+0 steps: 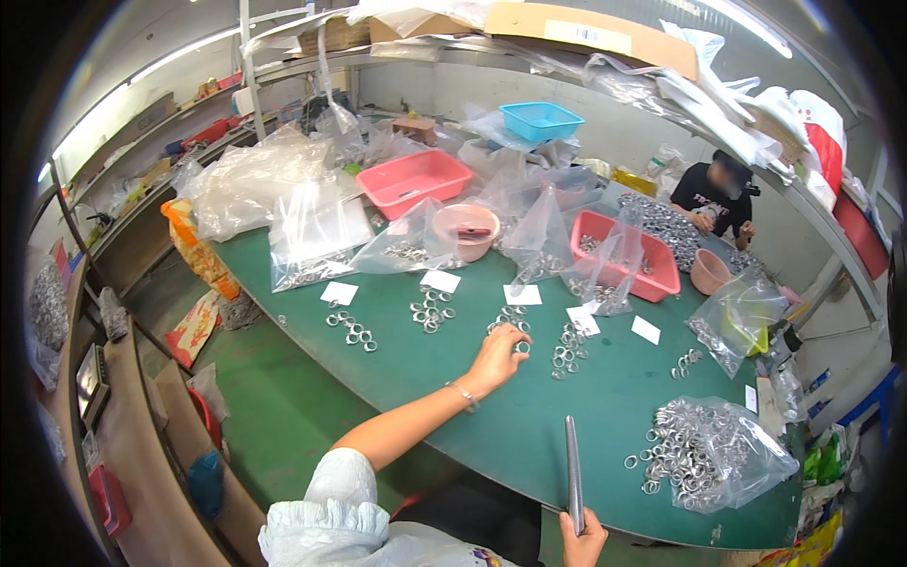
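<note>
My left hand (pixel 498 363) reaches over the middle of the green table (pixel 444 378). A silver ring (pixel 522 348) shows at its thumb and fingers, which are closed on it. Just beyond the fingers lies a small group of rings, partly covered by the hand, below a white card (pixel 521 295). Near the front edge, my right hand (pixel 583 539) is closed around the lower end of a ring mandrel (pixel 573 463), a long tapered grey metal rod pointing up and away. More rings lie in short rows (pixel 352 332) to the left and in a row (pixel 569 352) to the right.
A big pile of rings (pixel 685 444) spills from a clear bag at the right. Behind the cards stand a pink tray (pixel 416 183), a pink bowl (pixel 466 248), a red tray (pixel 666 281) and plastic bags (pixel 316 231). Another person (pixel 715 198) sits at the far right.
</note>
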Available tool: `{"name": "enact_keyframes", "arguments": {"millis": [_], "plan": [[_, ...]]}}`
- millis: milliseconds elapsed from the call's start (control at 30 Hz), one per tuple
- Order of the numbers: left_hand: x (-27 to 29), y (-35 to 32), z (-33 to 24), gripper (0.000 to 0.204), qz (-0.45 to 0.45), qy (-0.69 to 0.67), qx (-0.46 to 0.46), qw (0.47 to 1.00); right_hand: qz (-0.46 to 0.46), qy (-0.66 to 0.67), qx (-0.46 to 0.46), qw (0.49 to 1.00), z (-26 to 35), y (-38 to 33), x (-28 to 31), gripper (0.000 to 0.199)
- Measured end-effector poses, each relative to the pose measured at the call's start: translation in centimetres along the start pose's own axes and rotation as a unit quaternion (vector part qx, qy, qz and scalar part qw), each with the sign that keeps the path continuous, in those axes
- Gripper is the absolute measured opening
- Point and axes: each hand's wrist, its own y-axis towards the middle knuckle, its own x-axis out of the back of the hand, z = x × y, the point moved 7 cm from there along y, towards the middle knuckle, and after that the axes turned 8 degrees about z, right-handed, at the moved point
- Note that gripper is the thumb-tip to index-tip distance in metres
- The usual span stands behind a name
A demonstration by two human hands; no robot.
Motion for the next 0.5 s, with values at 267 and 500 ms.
{"name": "enact_keyframes", "arguments": {"millis": [267, 500], "plan": [[-8.5, 5.0, -4.5, 0.022, 0.059, 0.025, -0.03, 0.998, -0.11, 0.035, 0.013, 0.993, -1.6, -0.6, 2.9, 0.026], [-5.9, 7.3, -1.5, 0.021, -0.041, 0.113, -0.013, 0.993, -0.159, 0.05, 0.015, 0.986, -2.8, -0.2, 4.4, 0.023]]}}
